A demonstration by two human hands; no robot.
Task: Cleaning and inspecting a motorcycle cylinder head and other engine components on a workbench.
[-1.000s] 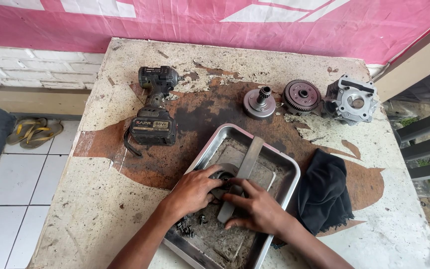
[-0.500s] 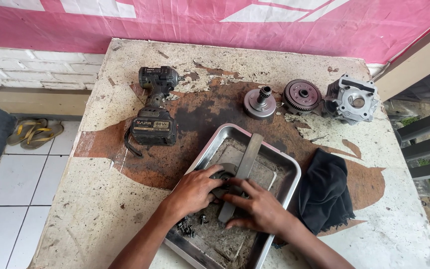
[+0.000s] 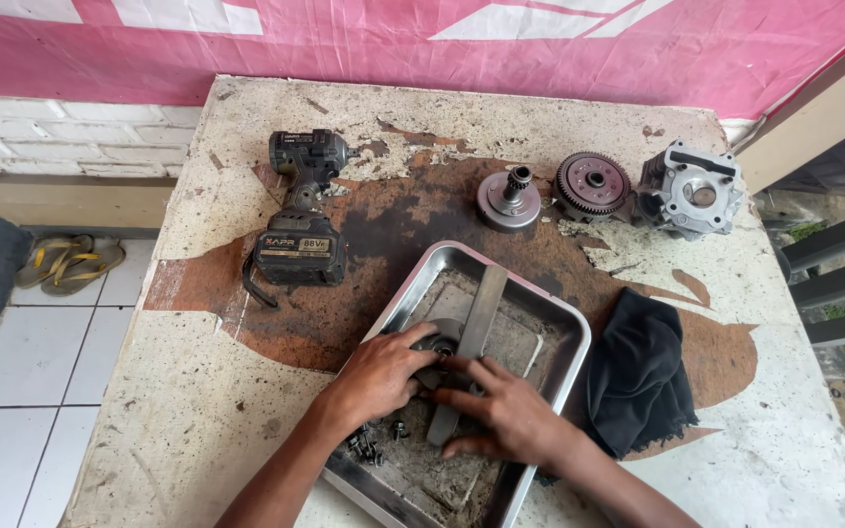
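Metal, round and grimy, the small part [image 3: 439, 344] sits in the steel tray [image 3: 567, 330] beside a flat metal bar [image 3: 479, 318]. Left hand [image 3: 378, 376] closes its grip on that part; right hand [image 3: 501, 411] lies flat, fingers spread, pressing the bar's lower end. Loose bolts [image 3: 372, 445] lie in the tray. On the table [image 3: 198, 411] beyond: an impact wrench [image 3: 300, 210], 2 gear pieces [image 3: 594, 184], a cylinder block [image 3: 689, 191], a black rag [image 3: 638, 376].

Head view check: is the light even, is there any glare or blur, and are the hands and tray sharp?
Head view: soft, even daylight with faint shadows; mild sheen on the metal tray rim, no blown glare; left hand and right hand sharp, no motion blur; slight wide-angle bowing toward the table edges; the part beneath the hands is mostly hidden.
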